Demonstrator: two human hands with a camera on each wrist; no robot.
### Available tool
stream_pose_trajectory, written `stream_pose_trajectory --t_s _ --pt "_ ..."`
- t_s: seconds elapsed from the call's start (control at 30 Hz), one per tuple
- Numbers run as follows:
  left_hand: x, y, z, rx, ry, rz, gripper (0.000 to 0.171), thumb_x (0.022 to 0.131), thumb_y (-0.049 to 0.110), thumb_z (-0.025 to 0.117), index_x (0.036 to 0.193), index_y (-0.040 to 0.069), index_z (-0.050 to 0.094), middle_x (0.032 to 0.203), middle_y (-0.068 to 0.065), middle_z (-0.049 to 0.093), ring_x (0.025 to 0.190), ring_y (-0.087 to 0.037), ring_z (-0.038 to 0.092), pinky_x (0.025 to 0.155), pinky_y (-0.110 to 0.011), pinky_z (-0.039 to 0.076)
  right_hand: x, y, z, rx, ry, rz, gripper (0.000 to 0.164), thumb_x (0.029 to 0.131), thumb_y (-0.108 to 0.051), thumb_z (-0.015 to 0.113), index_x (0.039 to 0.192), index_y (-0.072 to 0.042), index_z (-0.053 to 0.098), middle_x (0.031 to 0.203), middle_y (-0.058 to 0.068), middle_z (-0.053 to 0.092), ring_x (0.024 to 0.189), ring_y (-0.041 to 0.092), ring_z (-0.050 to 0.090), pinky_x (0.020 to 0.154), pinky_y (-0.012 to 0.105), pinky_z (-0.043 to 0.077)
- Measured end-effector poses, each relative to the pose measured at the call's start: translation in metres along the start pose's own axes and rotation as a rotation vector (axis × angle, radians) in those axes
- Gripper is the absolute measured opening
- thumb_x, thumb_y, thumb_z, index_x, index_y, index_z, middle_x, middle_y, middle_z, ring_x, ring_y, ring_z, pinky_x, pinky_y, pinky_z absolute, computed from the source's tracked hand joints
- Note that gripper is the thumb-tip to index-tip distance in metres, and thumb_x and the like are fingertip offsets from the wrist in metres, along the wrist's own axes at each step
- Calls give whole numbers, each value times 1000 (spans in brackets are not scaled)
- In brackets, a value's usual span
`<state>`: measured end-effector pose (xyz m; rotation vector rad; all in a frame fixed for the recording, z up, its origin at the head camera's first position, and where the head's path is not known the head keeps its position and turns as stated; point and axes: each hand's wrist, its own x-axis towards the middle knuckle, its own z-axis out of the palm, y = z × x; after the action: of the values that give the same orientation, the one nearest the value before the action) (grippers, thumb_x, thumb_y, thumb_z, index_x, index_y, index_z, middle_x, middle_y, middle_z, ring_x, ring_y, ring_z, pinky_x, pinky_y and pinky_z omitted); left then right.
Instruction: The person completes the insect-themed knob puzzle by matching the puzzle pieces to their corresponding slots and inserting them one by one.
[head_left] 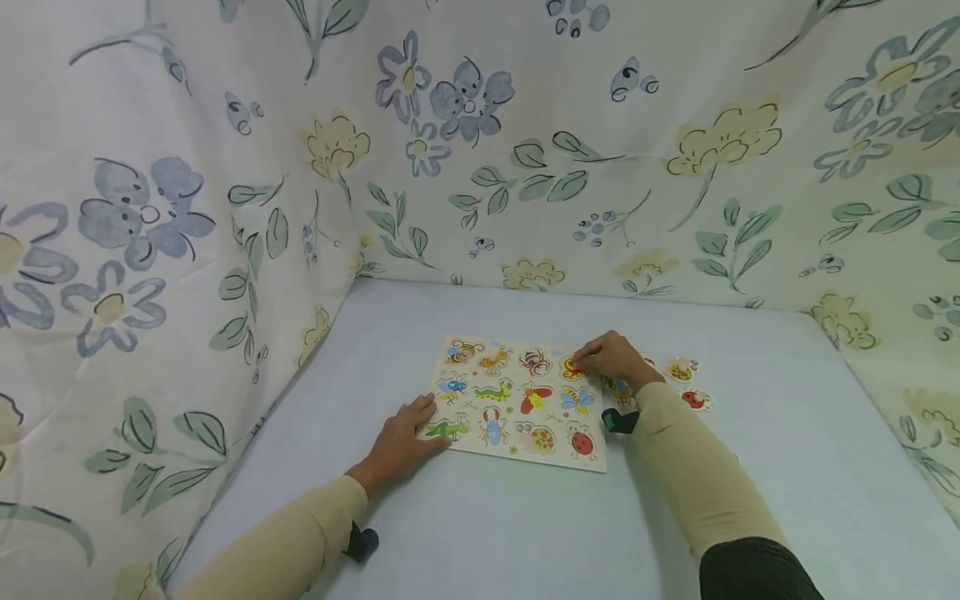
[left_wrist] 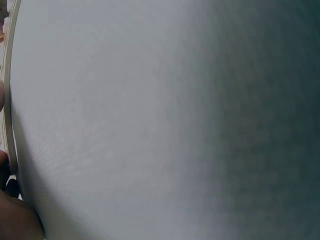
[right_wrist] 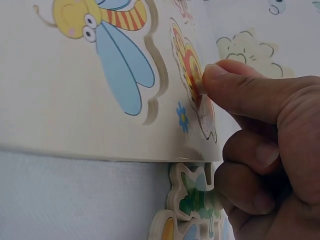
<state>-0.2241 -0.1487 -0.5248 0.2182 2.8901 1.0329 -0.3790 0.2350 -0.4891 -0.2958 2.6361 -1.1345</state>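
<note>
A wooden insect puzzle board [head_left: 471,429] lies on the table, printed with bright insects in several cut-out slots. At its upper right slot, my right hand [head_left: 617,361] pinches a red-and-yellow butterfly puzzle piece [right_wrist: 189,65] between thumb and forefinger, the other fingers curled beneath. The butterfly lies at its outline, partly covered by the fingertips; whether it sits fully flush I cannot tell. My left hand [head_left: 401,442] rests at the board's near left corner, thumb by the front edge and fingers along the left edge. Only bits of its fingers show in the left wrist view.
Loose puzzle pieces lie right of the board: a ladybug [head_left: 696,400], a snail [head_left: 682,369], and a green insect piece [right_wrist: 194,192] close against the board's edge, partly under my right hand. Flowered cloth [head_left: 525,208] hangs behind and to both sides of the white table [head_left: 495,533].
</note>
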Motion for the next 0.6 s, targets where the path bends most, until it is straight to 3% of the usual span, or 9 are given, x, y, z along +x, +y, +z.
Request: stream_pose_trajectory --t_s 0.2,0.6 --pt "-1 2 0 -7 -1 -6 78 82 41 76 143 5 44 153 -1 32 141 -32 22 112 -50 18 -4 -1 -1 -27 3 4 13 84 -23 77 92 -12 79 111 12 69 106 32 60 90 48 47" --pt "0 3 -3 -7 -19 -9 79 83 42 75 144 5 43 154 -1 30 142 -33 21 113 -52 17 -20 15 -30 117 31 -14 28 89 -27 72 110 -10 74 123 13 63 116 32 54 91 49 47"
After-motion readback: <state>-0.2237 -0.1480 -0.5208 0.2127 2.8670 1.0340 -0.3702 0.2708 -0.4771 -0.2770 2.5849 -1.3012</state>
